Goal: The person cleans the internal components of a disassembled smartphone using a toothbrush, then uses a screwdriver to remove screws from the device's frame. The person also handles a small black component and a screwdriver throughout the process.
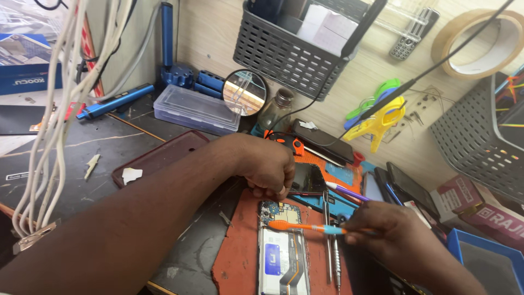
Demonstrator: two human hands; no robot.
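Opened phone [282, 246] is pinned at its top edge by clenched left hand [266, 166]; orange toothbrush [299, 226], gripped in right hand [388, 235], is laid across it on the red mat [234, 262].

An opened phone [284, 248] lies on a mat [240, 257] at the near centre, with the left hand [267, 166] touching its far end and the right hand [390, 235] just right of it, holding a brush [297, 225] across its far part. Two screwdrivers [332, 246] lie on the mat between phone and right hand. Far behind, a mirror [245, 93] stands right of a box [196, 110], a basket [289, 52] hangs above them, and a tape roll [480, 43] hangs far right.
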